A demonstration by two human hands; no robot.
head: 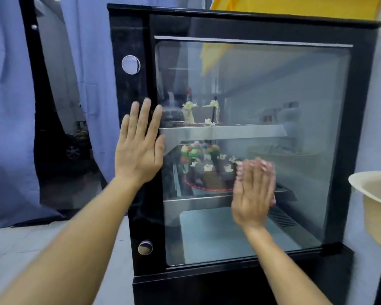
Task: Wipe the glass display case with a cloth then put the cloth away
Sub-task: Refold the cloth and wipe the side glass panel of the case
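Observation:
A black-framed glass display case (pixel 356 106) stands in front of me, with decorated cakes on its steel shelves. My left hand (pixel 139 146) presses flat, fingers straight and spread, on the left frame where it meets the glass. My right hand (pixel 253 194) lies flat against the lower middle of the glass, fingers straight and together, slightly blurred, its reflection showing just behind it. Neither hand holds anything. A yellow cloth (pixel 295 7) lies on top of the case at the back right, and part of it hangs down behind the glass.
A cream bowl (pixel 374 194) juts in from the right edge beside the case. Blue curtains (pixel 9 106) hang to the left, with a dark doorway (pixel 59 133) between them. Pale floor tiles (pixel 20 249) lie at the lower left.

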